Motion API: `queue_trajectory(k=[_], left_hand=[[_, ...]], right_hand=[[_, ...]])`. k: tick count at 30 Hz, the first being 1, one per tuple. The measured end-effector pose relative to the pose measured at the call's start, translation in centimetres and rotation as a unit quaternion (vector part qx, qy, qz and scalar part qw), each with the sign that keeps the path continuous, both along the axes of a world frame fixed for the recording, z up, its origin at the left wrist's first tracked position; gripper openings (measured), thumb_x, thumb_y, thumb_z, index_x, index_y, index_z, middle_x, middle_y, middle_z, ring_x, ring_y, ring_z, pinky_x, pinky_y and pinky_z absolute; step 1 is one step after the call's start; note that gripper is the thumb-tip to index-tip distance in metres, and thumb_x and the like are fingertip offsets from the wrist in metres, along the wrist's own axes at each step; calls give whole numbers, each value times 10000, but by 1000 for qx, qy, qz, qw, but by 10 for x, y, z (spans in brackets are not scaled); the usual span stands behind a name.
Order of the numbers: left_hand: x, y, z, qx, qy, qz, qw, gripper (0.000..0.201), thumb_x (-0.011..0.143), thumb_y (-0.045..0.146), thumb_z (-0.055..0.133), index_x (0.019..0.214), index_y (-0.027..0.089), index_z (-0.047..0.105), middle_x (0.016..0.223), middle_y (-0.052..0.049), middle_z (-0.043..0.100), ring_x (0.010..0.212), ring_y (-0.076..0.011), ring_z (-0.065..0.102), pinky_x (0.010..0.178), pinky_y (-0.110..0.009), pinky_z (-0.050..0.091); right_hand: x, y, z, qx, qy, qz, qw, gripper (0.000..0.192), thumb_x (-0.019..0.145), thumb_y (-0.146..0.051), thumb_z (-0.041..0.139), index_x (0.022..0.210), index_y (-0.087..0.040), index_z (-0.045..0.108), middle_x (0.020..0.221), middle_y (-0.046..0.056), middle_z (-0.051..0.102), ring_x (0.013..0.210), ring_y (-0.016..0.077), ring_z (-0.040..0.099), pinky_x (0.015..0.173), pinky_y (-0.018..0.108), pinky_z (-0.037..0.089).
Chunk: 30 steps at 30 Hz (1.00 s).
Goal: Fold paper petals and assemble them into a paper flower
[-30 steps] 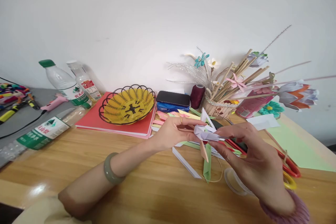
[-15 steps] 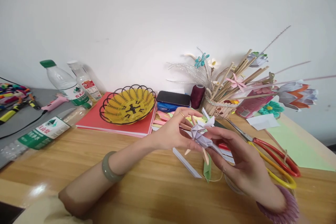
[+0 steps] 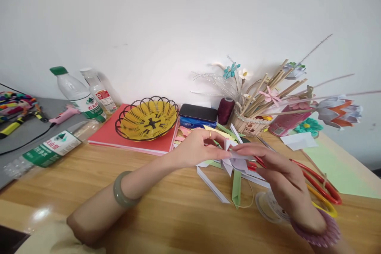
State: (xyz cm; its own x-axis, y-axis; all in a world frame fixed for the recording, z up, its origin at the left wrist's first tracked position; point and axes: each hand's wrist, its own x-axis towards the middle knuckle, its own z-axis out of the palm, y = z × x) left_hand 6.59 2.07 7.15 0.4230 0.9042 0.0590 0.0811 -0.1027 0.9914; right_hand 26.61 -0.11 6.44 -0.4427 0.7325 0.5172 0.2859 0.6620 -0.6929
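Note:
My left hand [image 3: 198, 149] is closed on a pale lilac folded-paper piece [image 3: 236, 163], with its thumb and index finger pinching the near end. From the other side my right hand [image 3: 281, 174] grips a flap of the same piece between thumb and fingers. Part of the paper is hidden behind my fingers. Below it a green folded strip [image 3: 236, 190] and a white folded strip [image 3: 212, 185] lie on the wooden table [image 3: 154, 206]. Close under my right wrist is a spool [image 3: 269, 208], partly covered.
Scissors with red and yellow handles [image 3: 323, 184] lie to the right, beside a light green sheet [image 3: 342, 166]. A yellow woven basket [image 3: 149, 123] sits on red paper [image 3: 102, 135]. Behind are a phone [image 3: 199, 112], a dark red thread cone [image 3: 225, 110] and a stick-sided pot [image 3: 248, 125]. Bottles [image 3: 55, 147] are at left.
The lilac paper piece has been turned in my hands, and the peach strips below it no longer show. My right hand has shifted slightly right, uncovering more of the spool.

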Motion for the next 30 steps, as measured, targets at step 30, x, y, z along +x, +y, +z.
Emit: queue_trajectory(k=[30], left_hand=[[19, -23, -11, 278, 92, 241, 925, 60, 724, 275, 668, 755, 227, 651, 691, -1, 663, 659, -158, 584, 636, -270, 432]], right_hand=[[-19, -20, -4, 245, -76, -239, 937, 352, 759, -132, 626, 1053, -324, 592, 849, 1, 700, 728, 222, 660, 666, 369, 517]])
